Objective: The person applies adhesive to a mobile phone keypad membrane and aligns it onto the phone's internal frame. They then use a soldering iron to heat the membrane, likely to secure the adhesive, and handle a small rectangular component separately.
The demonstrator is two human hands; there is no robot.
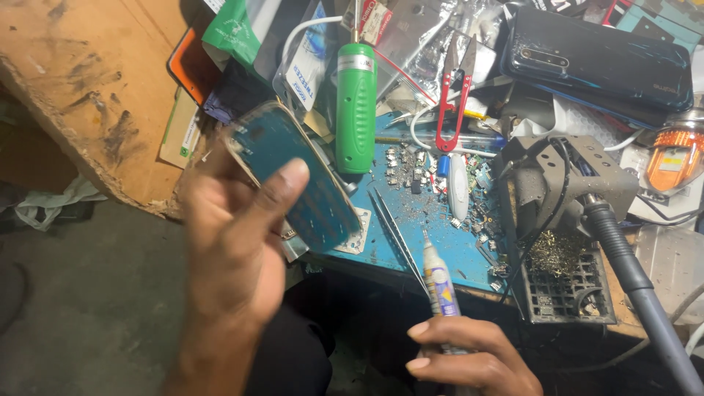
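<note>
My left hand point(235, 242) holds up a teal phone frame point(297, 172) with a pale rim, tilted, its thumb pressed on the inner face. My right hand point(469, 356), low near the bench's front edge, grips a small white glue tube point(438, 282) with a fine nozzle pointing up and left, toward the phone frame. Thin metal tweezers point(396, 231) lie on the blue work mat point(389, 249) between the two hands.
A green cylindrical tool point(356, 106) and red-handled snips point(451, 95) lie on the cluttered bench, with several tiny parts point(411, 165) scattered on the mat. A dark phone point(598, 62) rests at the back right. A soldering-iron stand point(561, 220) with hose fills the right.
</note>
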